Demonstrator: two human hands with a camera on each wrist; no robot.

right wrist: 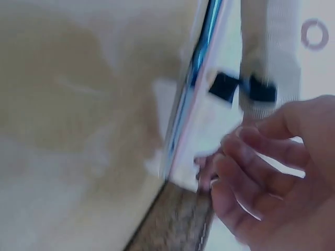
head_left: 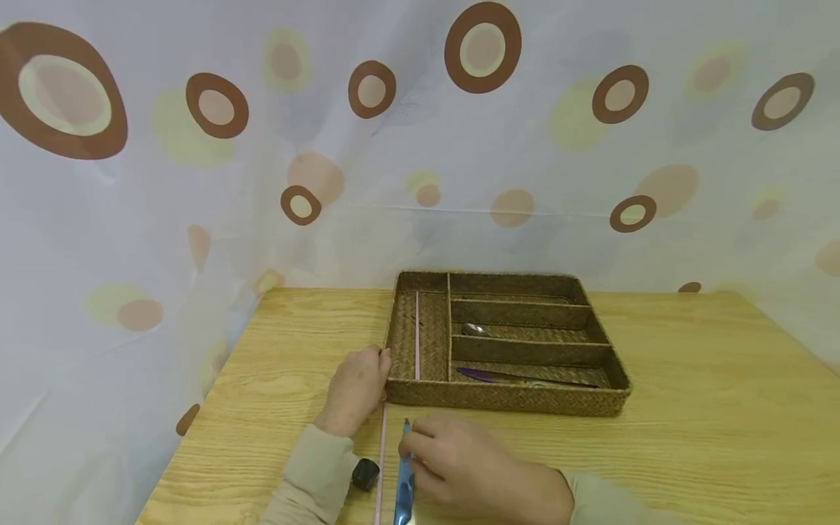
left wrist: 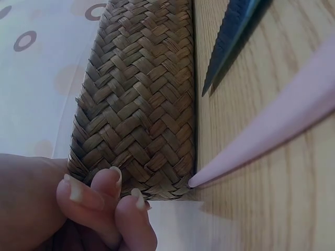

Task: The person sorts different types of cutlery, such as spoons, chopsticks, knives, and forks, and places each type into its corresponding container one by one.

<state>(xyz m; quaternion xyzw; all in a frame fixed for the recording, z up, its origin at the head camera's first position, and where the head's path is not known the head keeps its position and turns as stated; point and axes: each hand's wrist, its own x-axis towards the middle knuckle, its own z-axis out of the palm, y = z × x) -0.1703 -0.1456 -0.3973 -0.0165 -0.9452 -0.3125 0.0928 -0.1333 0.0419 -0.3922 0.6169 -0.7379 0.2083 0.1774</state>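
Note:
My left hand [head_left: 354, 390] grips the front left corner of a brown woven cutlery tray [head_left: 505, 398], with its fingers curled at the wall in the left wrist view. On the table in front, a pink chopstick [head_left: 381, 456] points at that corner, its thin tip at the tray's base. Beside it lies a blue, serrated knife [head_left: 403, 496]. My right hand [head_left: 456, 456] overlaps this knife in the head view. In the right wrist view its fingers [right wrist: 246, 178] are loosely bent with nothing between them, apart from the knife.
Another pink chopstick [head_left: 417, 335] lies in the tray's left compartment. A spoon [head_left: 474, 329] is in the middle right compartment, and a purplish knife [head_left: 488, 375] in the front one. The wooden table [head_left: 709, 408] meets a patterned curtain [head_left: 407, 160] at the back.

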